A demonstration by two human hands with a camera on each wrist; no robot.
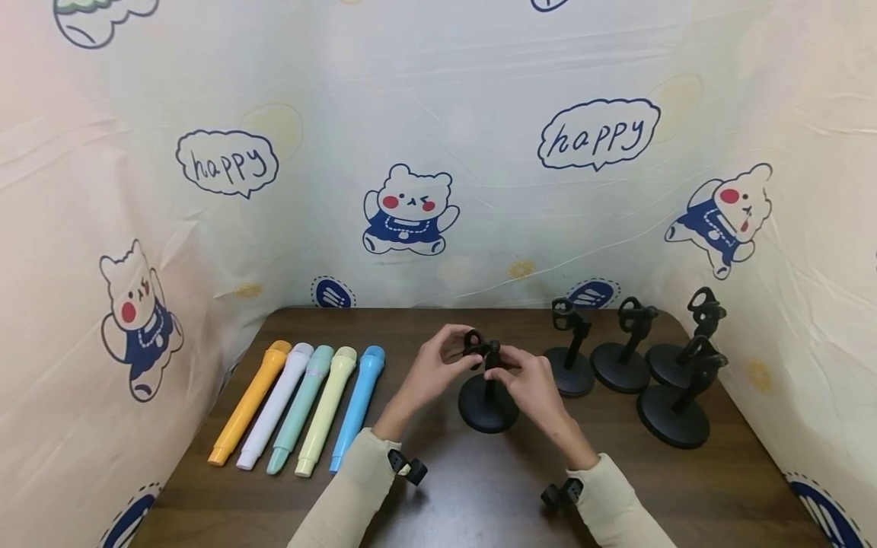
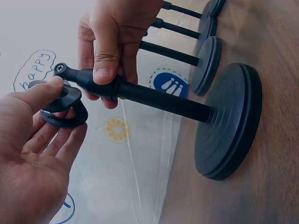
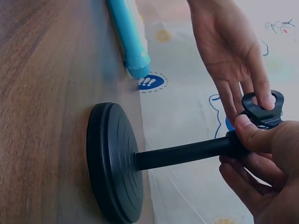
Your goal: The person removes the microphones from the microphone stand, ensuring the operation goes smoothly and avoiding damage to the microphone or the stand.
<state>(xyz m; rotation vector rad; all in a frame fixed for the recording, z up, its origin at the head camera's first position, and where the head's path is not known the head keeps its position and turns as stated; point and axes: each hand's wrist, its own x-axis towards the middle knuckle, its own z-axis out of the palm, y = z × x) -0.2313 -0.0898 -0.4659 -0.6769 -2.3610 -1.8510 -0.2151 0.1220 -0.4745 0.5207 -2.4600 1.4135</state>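
A black desktop microphone stand [image 1: 486, 413] stands upright on the table in front of me, its round base flat on the wood. My left hand [image 1: 436, 367] pinches the looped clip [image 2: 69, 122] at the top between thumb and fingers. Just below the clip's joint, my right hand [image 1: 529, 380] grips the upper end of the pole [image 2: 163, 101], thumb on the near side in the left wrist view. Part of the clip and the pole's top are covered by fingers in the right wrist view.
Several toy microphones lie side by side at left, from an orange one [image 1: 250, 403] to a blue one [image 1: 359, 407]. More black stands, such as the nearest one [image 1: 674, 415], are grouped at right. A printed cloth [image 1: 479, 228] hangs behind the brown table [image 1: 466, 495].
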